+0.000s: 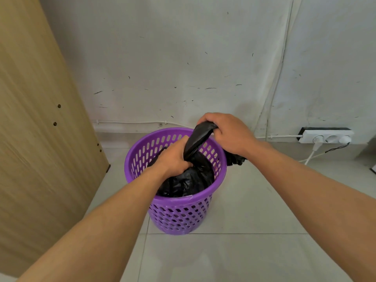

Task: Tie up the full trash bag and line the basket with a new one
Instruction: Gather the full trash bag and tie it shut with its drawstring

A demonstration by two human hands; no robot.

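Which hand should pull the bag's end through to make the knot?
Probably the right hand: it already grips the twisted free end of the black plastic trash bag, above the purple perforated plastic basket. The left hand sits lower, pinching the bag's neck, well placed to steady it.

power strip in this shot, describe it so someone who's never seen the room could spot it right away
Look along the foot of the white wall to the far right, past the purple basket. The power strip lies there on the tiled floor, a white block on a black base with three round sockets in a row. A white plug with its cord sits in the leftmost socket.
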